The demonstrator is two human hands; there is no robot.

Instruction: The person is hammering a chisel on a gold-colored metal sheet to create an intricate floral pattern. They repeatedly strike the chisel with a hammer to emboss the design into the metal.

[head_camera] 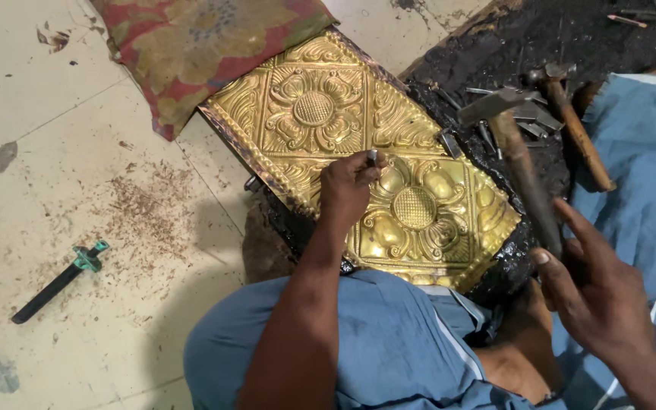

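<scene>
A golden embossed metal sheet (pixel 358 144) with two flower panels lies on a black pitch bed (pixel 495 53). My left hand (pixel 348 191) rests on the sheet between the panels and pinches a small metal punch (pixel 372 158) upright against it. My right hand (pixel 597 292) grips the wooden handle of a hammer (pixel 510 144), whose steel head is raised above the sheet's right edge. My knees in blue cloth (pixel 389 342) frame the work.
A second hammer (pixel 571 114) and several steel punches (pixel 487 129) lie on the black bed at right. A red and gold cushion (pixel 191 45) props the sheet's far end. A black tool with a green tip (pixel 58 281) lies on the dusty tile floor at left.
</scene>
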